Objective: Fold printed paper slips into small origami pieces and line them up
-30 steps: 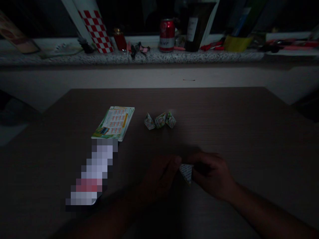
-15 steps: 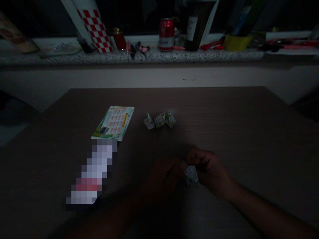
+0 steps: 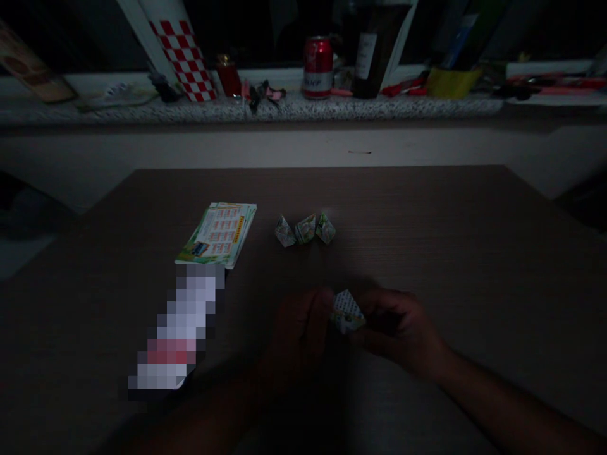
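Note:
A small folded paper piece (image 3: pixel 348 311), printed with text and green patches, is held between my two hands above the table. My left hand (image 3: pixel 303 325) pinches its left corner, while my right hand (image 3: pixel 408 328) grips its right side between thumb and fingers. Both hands are dim in the low light. Farther back, three similar folded paper pieces (image 3: pixel 305 229) sit in a row on the table. Left of them lies a stack of printed cards (image 3: pixel 218 235), the top one green and white with a calendar-like grid.
Below the cards is a blurred-out, pixelated object (image 3: pixel 183 328). The wooden table (image 3: pixel 427 208) ends at a wall. On the stone windowsill (image 3: pixel 275 114) stand a red can (image 3: pixel 317 66), a dark tube (image 3: pixel 370 57), a red-and-white checkered container (image 3: pixel 184 60) and a yellow holder (image 3: pixel 454 82).
The folded paper has moved left and slightly up and has been turned. My left hand has shifted left, and my right hand's fingers have changed their hold on the paper.

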Motion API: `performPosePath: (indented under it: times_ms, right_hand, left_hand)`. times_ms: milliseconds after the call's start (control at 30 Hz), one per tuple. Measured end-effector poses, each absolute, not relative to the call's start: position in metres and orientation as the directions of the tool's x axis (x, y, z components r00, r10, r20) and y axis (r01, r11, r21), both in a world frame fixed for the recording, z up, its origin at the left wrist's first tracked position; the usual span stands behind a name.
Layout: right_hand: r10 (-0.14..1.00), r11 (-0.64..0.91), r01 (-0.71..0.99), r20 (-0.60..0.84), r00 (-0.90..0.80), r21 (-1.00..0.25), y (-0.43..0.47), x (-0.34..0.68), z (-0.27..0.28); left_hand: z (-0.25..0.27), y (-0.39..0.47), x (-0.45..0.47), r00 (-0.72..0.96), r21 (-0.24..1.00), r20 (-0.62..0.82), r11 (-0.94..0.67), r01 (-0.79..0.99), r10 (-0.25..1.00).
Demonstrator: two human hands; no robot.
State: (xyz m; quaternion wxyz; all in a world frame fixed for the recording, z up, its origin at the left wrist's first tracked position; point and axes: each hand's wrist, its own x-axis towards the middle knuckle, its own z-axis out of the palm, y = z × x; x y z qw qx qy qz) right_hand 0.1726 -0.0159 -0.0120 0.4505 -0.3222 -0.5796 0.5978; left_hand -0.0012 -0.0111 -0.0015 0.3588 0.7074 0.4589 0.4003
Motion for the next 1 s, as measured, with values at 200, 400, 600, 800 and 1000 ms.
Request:
performPosePath:
  times_ms: [200, 400, 600, 800, 1000]
  right_hand:
    - [0.912, 0.274, -0.05, 0.276, -0.302, -0.96, -0.015, 0.175, -0.008]
    - [0.858, 0.454, 0.127, 0.394, -0.328, -0.882, -0.01, 0.188, -0.004]
    - [0.776, 0.58, 0.228, 0.445, -0.447, -0.782, -0.009, 0.197, -0.005]
    - [0.843, 0.516, 0.223, 0.444, -0.304, -0.827, -0.011, 0.193, -0.003]
    - [0.895, 0.443, 0.269, 0.402, -0.194, -0.855, -0.012, 0.193, 0.001]
  left_hand:
    - [-0.005, -0.013, -0.001, 0.294, 0.854, 0.233, -0.339, 0.394, 0.927]
    - [-0.001, -0.006, -0.008, 0.395, 0.849, 0.283, -0.42, 0.322, 0.874]
    - [-0.006, 0.001, -0.014, 0.5, 0.82, 0.415, -0.55, 0.155, 0.76]
    - [-0.001, 0.0, -0.011, 0.363, 0.931, 0.275, -0.341, 0.131, 0.89]
    - [-0.002, -0.005, -0.007, 0.309, 0.979, 0.135, -0.174, 0.102, 0.941]
